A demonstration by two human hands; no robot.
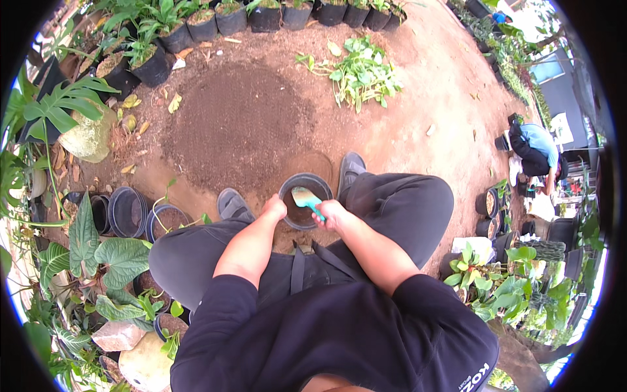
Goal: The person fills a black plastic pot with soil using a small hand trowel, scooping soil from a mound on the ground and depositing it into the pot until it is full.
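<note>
Between my feet stands a round black plastic pot (294, 223), with dark soil low inside it. My left hand (275, 207) grips the pot's left rim. In my right hand (331, 215) is the turquoise handle of a hand trowel (304, 197), its soil-smeared blade over the pot's opening. A broad patch of dark soil (240, 117) lies on the ground beyond the pot. To the right of that patch rests a heap of leafy green cuttings (365, 71).
Black grow bags of plants (230, 22) line the far edge. Empty-looking pots (128, 211) and a vine pot (166, 220) stand left, beside large-leaved plants (122, 257). At the right, a person in light blue (539, 142) bends over near small pots (487, 202).
</note>
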